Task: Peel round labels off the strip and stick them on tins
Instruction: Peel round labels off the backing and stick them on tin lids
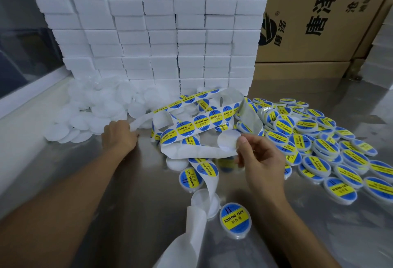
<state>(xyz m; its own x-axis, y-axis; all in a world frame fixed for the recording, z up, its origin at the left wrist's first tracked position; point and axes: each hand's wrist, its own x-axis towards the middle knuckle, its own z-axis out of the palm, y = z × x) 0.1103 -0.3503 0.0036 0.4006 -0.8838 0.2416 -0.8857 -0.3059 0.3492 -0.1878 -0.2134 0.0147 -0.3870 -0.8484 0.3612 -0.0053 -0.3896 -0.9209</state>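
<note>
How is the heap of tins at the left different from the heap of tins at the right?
The left heap is plain white, with no labels; the right heap shows blue and yellow round labels on the tins. The left heap lies against the stack of white boxes; the right heap spreads out in front of the cardboard box. The left hand reaches toward the left heap. Both heaps rest on the same shiny table.

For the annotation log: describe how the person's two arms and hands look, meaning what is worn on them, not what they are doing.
Both forearms are bare as far as the frame shows: no sleeves in view. The left hand and the right hand wear no gloves. No watch, ring or wristband shows on either one. The right thumbnail is short and unpainted. No marks or tape on either arm.
</note>
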